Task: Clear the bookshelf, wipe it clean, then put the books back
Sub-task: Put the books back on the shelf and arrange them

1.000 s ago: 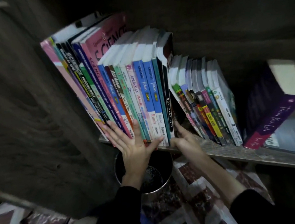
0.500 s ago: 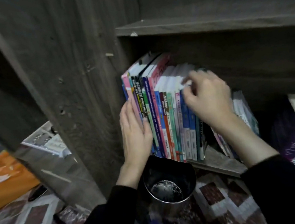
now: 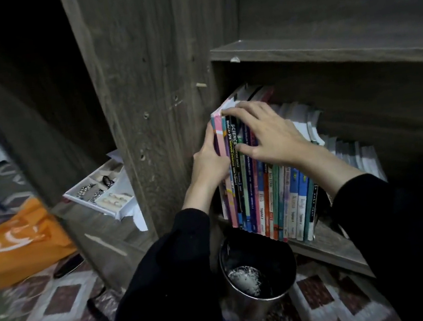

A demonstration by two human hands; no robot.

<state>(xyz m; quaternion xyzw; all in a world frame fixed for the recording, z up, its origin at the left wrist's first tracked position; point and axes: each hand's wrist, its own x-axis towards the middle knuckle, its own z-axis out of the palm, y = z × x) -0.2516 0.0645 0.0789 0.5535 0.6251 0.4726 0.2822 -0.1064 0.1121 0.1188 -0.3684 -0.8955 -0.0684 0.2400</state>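
Dark wood-grain bookshelf [image 3: 158, 86], lower compartment, above a patterned floor. Row of books [image 3: 276, 200]: stood at the compartment's left end, long axes near vertical, tops tilted slightly left, spines turned outward. Left hand [image 3: 209, 160]: laid flat against the outermost cover, fingers straight. Right hand [image 3: 268, 132]: fingers hooked over the top edges of the leftmost volumes, thumb pressed on the spines. Metal bin [image 3: 249, 307]: placed on the floor below. Orange bag [image 3: 20, 242]: seen far left.
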